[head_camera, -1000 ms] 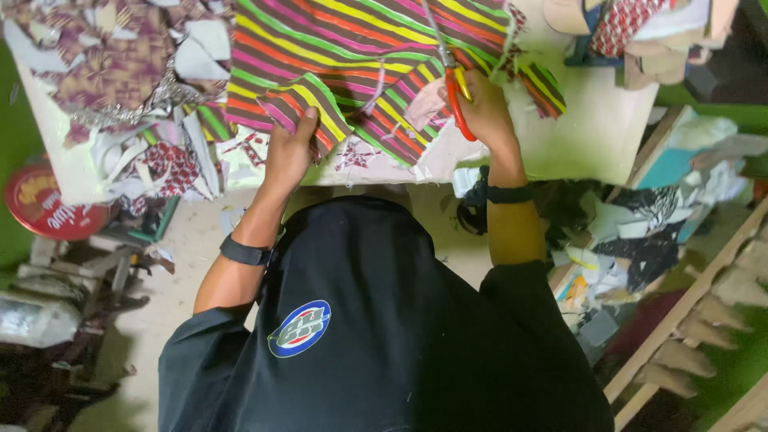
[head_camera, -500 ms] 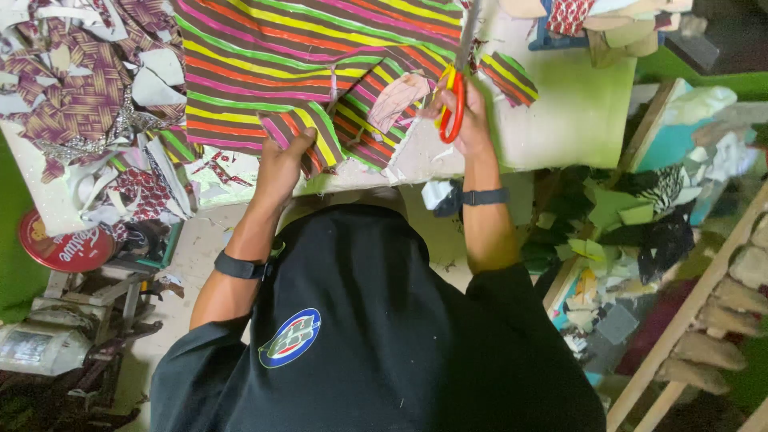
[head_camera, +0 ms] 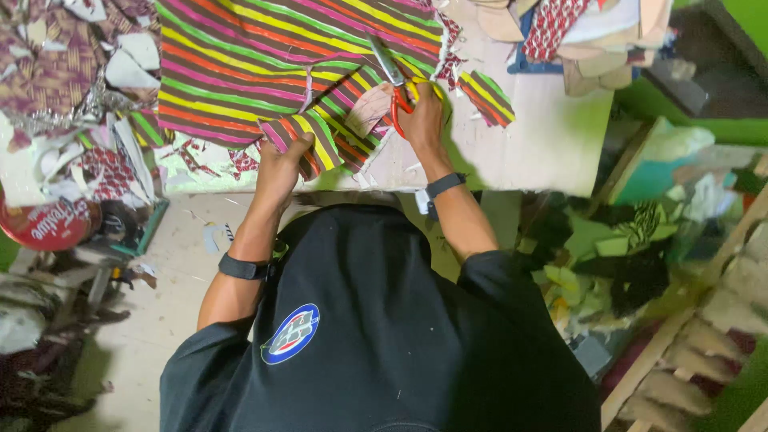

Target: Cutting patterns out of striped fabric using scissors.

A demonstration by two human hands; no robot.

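Right hand [head_camera: 422, 120] grips red-handled scissors [head_camera: 392, 80], blades on the striped cloth [head_camera: 264, 64] | left hand [head_camera: 280, 168] pinches the cloth's near edge | cloth lies on the pale table [head_camera: 544, 136] | scraps [head_camera: 96, 104] sit beside it

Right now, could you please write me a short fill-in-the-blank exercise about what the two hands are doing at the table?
1. The right hand holds scissors with ____ handles.
2. The left hand presses down the ____ fabric at the table edge.
3. Each wrist wears a ____ band.

Missing words: red; striped; black
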